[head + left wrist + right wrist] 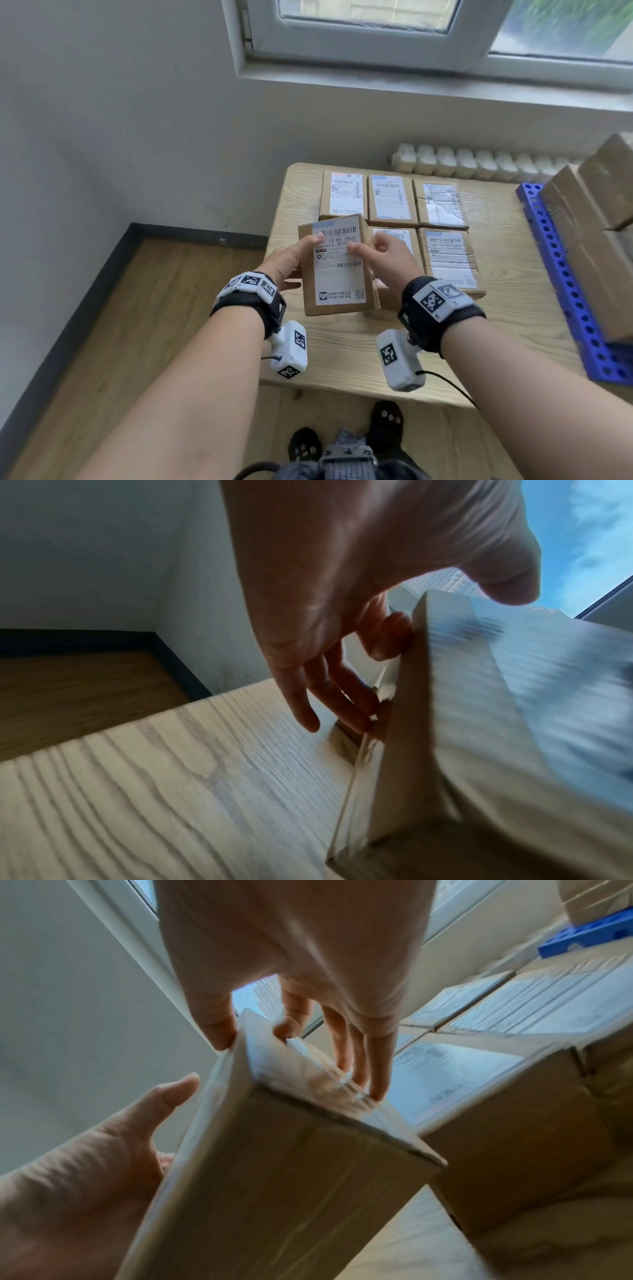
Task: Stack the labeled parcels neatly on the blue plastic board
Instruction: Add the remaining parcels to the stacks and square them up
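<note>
Held parcel (337, 265): brown cardboard box with a white shipping label facing up, lifted clear of the worktop (346, 356) and tilted, near its left front corner. Left hand (289, 262): thumb on the labelled face, fingers (346, 710) against the box's left side and underside, gripping it. Right hand (388, 255): thumb on the label, fingers (359, 1056) curled over the box's right edge, also gripping it. Remaining parcels on the worktop: three in a back row, left (344, 198), middle (392, 198) and right (440, 204), edge to edge with labels up; two in a front row, one (394, 240) largely hidden behind the right hand and one (450, 262) to its right. Blue plastic board (568, 284): perforated with round holes, lying along the right side of the worktop, apart from the held parcel. Stacked boxes (596, 212): plain brown, resting on the board in several layers, partly cut off by the frame edge. Surroundings: white radiator (479, 164) behind the worktop, window (394, 31) above it, wooden floor (137, 325) to the left. Wrist views are motion-blurred; label text there is unreadable.
</note>
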Available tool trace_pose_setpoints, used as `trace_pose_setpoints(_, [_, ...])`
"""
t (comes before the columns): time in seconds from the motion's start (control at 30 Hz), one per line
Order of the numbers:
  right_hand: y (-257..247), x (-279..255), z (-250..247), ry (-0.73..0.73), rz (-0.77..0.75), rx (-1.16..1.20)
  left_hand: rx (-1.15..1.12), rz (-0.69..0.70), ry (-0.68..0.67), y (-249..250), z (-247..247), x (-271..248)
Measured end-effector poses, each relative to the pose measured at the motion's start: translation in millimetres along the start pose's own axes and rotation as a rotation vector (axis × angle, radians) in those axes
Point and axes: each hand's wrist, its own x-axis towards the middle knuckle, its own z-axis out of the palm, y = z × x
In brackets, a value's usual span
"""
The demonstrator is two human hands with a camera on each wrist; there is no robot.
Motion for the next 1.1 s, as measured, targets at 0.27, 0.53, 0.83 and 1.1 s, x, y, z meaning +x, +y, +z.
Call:
trace_pose_setpoints(0.27, [-11,-17,-45,0.140,0.065,0.167,-0.041,0.110,-0.144,31,35,-14])
trace_pose_setpoints(0.53, [-2,-51,-124,0.284,0.035,0.250,0.054,0.169,-0.278,63,117,-31])
trace_pose_setpoints(0.83, [42,-105,-242,0.369,0.022,0.389,0.156,0.216,-0.300,88,246,-68])
trace_pose_setpoints(1.1, [70,-146,-349,0.184,-0.066,0.428,0.048,0.282,-0.268,100,358,-67])
